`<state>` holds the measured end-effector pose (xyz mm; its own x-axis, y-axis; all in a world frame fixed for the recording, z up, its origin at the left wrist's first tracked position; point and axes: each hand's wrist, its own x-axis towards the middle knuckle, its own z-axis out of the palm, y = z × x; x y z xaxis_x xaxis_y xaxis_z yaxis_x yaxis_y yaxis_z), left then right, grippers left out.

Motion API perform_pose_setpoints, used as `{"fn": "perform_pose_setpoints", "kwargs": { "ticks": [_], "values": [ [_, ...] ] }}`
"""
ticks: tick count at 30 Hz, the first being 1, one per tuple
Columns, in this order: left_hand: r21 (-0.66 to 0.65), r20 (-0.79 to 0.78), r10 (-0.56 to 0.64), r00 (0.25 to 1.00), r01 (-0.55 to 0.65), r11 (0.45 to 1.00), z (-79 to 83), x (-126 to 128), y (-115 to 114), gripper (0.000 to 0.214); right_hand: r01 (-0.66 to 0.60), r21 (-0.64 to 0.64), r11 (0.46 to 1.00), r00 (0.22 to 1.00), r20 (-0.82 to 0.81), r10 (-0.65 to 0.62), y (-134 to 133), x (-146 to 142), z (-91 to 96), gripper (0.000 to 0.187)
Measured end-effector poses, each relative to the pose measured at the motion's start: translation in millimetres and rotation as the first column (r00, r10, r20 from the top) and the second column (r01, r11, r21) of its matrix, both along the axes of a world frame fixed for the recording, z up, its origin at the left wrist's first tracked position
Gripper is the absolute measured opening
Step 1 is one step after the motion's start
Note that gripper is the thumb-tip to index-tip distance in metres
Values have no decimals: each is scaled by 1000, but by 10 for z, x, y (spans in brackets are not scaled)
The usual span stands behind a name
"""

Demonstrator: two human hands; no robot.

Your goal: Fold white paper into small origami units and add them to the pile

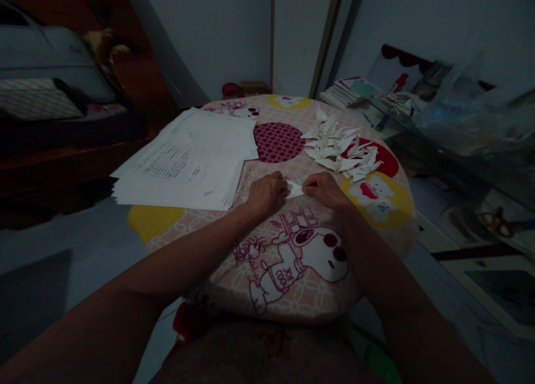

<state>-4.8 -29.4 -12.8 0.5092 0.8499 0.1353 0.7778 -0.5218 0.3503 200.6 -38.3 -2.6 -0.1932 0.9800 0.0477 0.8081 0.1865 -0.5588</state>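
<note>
Two hands (267, 193), seemingly one paper (295, 189)

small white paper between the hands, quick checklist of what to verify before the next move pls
1. Left hand on the small white paper: ok, fingers at its left end.
2. Right hand on it too: ok, at its right end.
3. Creases sharp and aligned: cannot tell, too small and dark.
4. Printed sheets clear of the left hand: ok, they lie to its left.
5. Those sheets squared up: not ok, edges uneven.
6. Folded paper pieces clear of the right hand: cannot tell, they lie close beyond it.
</note>
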Motion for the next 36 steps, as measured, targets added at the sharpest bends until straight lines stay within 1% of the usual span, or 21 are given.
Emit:
{"fn": "perform_pose_setpoints", "kwargs": {
  "ticks": [4, 8, 14, 20, 25, 27, 30, 34, 36],
  "values": [
    [19, -27, -17, 999, 17, 1000, -2, 1, -16, 27, -22, -15, 1000, 999, -42, 22, -14, 90, 78, 13],
    [14, -26, -18, 999, 19, 1000, 3, 5, -18, 29, -46, -27, 999, 998, -43, 45, -16, 89, 92, 12],
    [0, -23, -14, 1000, 14, 1000, 7, 6, -24, 28, -44, -16, 999, 999, 18, 44, 5, 53, 95, 12],
    [31, 8, -20, 1000, 20, 999, -22, -6, -13, 27, -24, -6, 1000, 991, 134, 24, 30, -15, 78, 14],
    [17, 3, 4, 1000, -4, 1000, -7, -13, -18, 26, -24, -13, 1000, 986, 168, 25, 35, -33, 92, 16],
    [8, -2, 12, 1000, -12, 1000, 5, -8, -28, 25, -14, -18, 1000, 985, 170, 17, 32, -42, 100, 16],
    [10, -14, 15, 1000, -15, 1000, 21, 5, -44, 26, 26, -20, 999, 985, 168, -22, 17, -80, 94, 8],
    [17, -39, 8, 999, -8, 1000, 43, 18, -60, 27, 78, 3, 997, 972, 222, -76, -4, -160, 71, 16],
    [19, -51, 3, 999, -2, 1000, 49, 19, -65, 28, 93, 4, 996, 968, 235, -92, -3, -184, 68, 15]
  ]
}}
